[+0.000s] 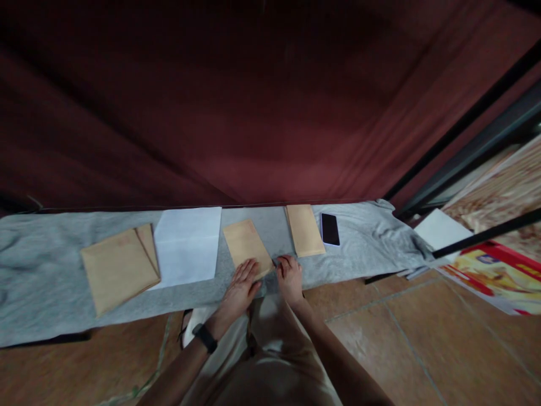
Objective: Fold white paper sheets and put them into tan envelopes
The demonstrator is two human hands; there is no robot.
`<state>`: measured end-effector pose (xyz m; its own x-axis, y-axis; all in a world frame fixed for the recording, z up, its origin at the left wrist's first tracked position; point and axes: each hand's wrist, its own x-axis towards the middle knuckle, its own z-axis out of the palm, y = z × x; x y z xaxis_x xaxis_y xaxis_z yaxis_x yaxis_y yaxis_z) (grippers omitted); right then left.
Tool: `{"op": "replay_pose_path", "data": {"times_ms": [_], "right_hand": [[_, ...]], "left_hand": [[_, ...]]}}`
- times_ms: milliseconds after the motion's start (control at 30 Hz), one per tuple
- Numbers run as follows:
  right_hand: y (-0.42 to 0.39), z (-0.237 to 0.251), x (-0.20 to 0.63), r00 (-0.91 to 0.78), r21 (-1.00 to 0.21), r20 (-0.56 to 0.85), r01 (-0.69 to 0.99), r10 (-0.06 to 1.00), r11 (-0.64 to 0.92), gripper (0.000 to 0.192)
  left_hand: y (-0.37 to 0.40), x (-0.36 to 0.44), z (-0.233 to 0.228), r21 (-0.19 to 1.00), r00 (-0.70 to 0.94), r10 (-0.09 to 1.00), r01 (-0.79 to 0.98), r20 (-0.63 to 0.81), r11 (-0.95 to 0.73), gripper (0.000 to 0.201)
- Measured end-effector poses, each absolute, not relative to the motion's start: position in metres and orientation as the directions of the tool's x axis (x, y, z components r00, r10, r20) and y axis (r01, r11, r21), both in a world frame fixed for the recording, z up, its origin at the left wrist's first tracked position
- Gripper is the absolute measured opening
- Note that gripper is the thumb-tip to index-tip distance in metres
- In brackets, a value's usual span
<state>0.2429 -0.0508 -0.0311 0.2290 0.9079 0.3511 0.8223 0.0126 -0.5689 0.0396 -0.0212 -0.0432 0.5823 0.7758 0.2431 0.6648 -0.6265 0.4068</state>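
Note:
My left hand lies flat with fingers spread on the near end of a brown envelope in the middle of the grey cloth. My right hand rests curled on the cloth just right of that envelope's near corner, fingertips at its edge; whether it pinches anything I cannot tell. A black band sits on my left wrist.
A second brown envelope and a black phone lie to the right. White paper sheets and a stack of brown envelopes lie to the left. A dark red curtain hangs behind. Tiled floor and printed posters are at right.

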Motion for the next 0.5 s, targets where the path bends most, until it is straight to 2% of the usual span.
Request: {"op": "replay_pose_path", "data": {"times_ms": [100,267,400,500], "right_hand": [[-0.044,-0.029,0.234,0.289,-0.664,0.305,0.748,0.907,-0.015,0.022],[-0.033,-0.026,0.225,0.377,-0.889,0.166,0.457,0.911,-0.026,0.015],[-0.032,-0.01,0.215,0.325,-0.929,0.153,0.369,0.933,0.024,0.018],[-0.035,0.015,0.201,0.217,-0.961,0.201,0.235,0.955,0.148,0.016]], "left_hand": [[-0.027,0.038,-0.046,0.422,0.524,0.809,0.692,0.266,-0.586,0.056],[-0.034,0.044,-0.04,0.473,0.477,0.836,0.69,0.273,-0.548,0.057],[-0.037,0.052,-0.023,0.591,0.308,0.896,0.674,0.319,-0.442,0.065],[-0.033,0.06,-0.007,0.734,0.118,0.94,0.596,0.32,-0.324,0.068]]}}
